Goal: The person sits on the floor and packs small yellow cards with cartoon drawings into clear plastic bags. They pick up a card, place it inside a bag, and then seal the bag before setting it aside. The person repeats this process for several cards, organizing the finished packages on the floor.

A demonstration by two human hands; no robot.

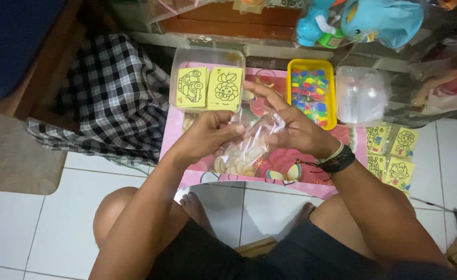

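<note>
Clear plastic bag [254,136] held up between both hands over a pink table [197,166], pinched at its left edge by the left hand [208,136] and at the right by the right hand [290,129] (index finger raised, other fingers closed on the film). Bag lying mostly between the two grips, sagging a little toward the table. Likely risk: thin film slipping out or tearing if pulled apart too hard, since only the edges are caught. Behind, a clear tray [179,78] with yellow picture cards [208,88], a yellow box [332,96] of coloured pieces, a pile of clear bags [360,96]. More cards [391,153] on the floor at right.
</note>
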